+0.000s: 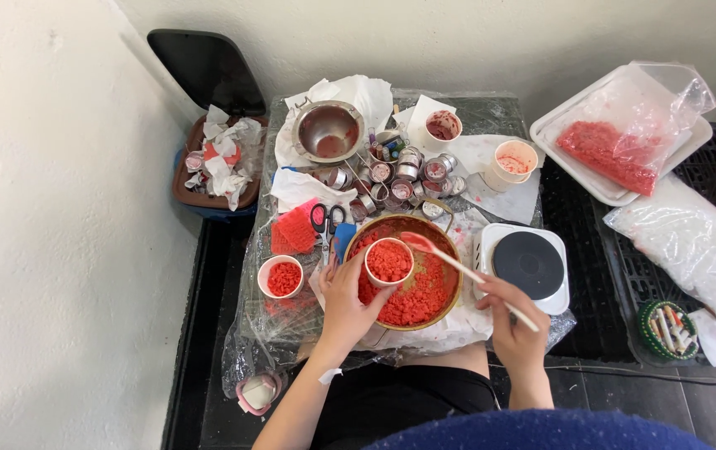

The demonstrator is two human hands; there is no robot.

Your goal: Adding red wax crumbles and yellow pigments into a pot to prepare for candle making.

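A person's left hand [348, 300] grips a small cup [389, 262] heaped with red crumbs over a wide bowl [451, 254] on the bench [495, 112], while the right hand [512, 321] holds a spoon [458, 265] beside the cup. Filling looks nearly finished; another filled cup [281, 277] stands left.

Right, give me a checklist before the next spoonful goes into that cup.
1. Left hand has a firm grip on the paper cup: ok.
2. Cup sits over the big bowl, so spills land in it: ok.
3. Room left in the cup: not ok, red crumbs reach the rim.
4. Right hand holds the spoon by its handle: ok.
5. Spoon loaded: cannot tell.
6. Second cup of red crumbs stands upright beside the bowl: ok.
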